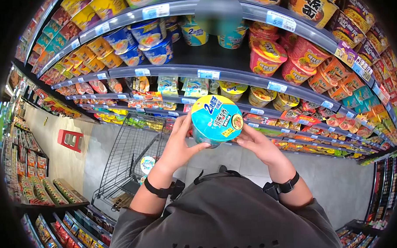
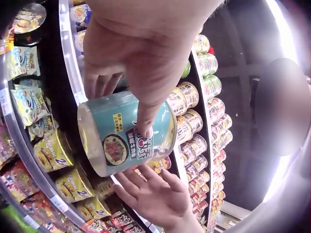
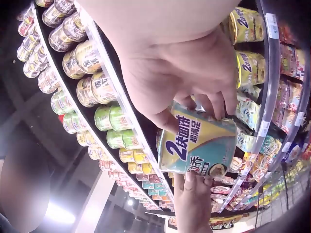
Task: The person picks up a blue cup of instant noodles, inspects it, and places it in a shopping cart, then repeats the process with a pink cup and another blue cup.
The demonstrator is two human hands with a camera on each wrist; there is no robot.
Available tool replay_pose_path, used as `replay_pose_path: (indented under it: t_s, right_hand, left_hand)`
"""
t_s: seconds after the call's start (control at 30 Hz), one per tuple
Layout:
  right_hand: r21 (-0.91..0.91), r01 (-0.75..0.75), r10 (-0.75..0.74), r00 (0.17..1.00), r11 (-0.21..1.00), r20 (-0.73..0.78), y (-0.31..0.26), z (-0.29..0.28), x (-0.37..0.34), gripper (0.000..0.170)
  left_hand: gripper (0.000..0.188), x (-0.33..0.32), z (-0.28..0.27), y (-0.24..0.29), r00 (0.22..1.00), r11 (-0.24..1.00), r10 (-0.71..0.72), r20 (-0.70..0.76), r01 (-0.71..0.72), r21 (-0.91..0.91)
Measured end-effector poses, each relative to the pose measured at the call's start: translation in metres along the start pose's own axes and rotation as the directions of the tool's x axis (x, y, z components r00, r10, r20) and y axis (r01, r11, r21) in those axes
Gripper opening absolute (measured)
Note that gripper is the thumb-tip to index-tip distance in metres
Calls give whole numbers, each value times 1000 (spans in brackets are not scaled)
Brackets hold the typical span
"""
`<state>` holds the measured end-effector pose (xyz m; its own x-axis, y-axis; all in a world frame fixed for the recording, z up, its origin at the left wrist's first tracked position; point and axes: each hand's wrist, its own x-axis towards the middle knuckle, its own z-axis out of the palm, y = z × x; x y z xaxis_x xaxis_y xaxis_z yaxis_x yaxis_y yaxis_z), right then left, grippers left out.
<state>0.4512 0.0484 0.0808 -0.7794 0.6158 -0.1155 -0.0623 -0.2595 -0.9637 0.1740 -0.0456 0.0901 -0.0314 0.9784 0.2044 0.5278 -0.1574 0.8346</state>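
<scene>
A teal noodle cup with a yellow section on its lid [image 1: 216, 119] is held between both hands in front of the chest. On its left side the left hand [image 1: 178, 142] grips it, thumb along the near wall. The right hand [image 1: 259, 144] holds the other side. In the left wrist view, the left hand's thumb lies across the printed wall of the cup [image 2: 116, 131], and the right hand [image 2: 158, 196] has its fingers against it. The right wrist view shows the right hand [image 3: 184, 73] curled round the cup [image 3: 199, 145], with the left hand [image 3: 193, 204] touching it below.
Shelves of noodle cups and packets [image 1: 266, 56] curve across the front. A wire shopping cart [image 1: 120, 148] stands at the left, with another teal-and-white cup [image 1: 148, 164] in it. A red stool [image 1: 70, 140] is on the floor farther left. More shelving lines both sides.
</scene>
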Motion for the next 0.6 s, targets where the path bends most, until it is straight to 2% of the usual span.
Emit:
replay_pose_path:
  t_s: [0.03,0.1,0.17,0.2,0.3,0.53,0.6]
  right_hand:
    - [1,2,-2,1000,1000,3,-5,-7,0,69]
    - [14,87,-88,995,996,47,-14,-29,2,75]
    - [27,79,-81,993,997,82,-12,-44,5,80]
    - [35,117,-120,988,993,99,-12,-49,9,82]
    - [61,178,-184,974,982,131,-15,-58,20,84]
    - [120,258,-274,950,959,147,-35,-66,59,85]
    - [124,270,-285,950,955,131,-43,-65,71,85]
  left_hand:
    - [108,7,4,3,1000,1000,4,-16,-4,24]
    - [106,25,21,0,997,999,-5,-72,3,-33]
    - [104,36,27,1,989,994,50,-137,-63,-91]
    - [101,40,28,7,988,989,20,-156,-42,-139]
    - [98,51,31,4,972,989,47,-228,-78,-128]
    - [90,89,12,-1,961,996,51,-271,-67,-53]
    - [86,106,6,-5,948,990,126,-291,-137,-17]
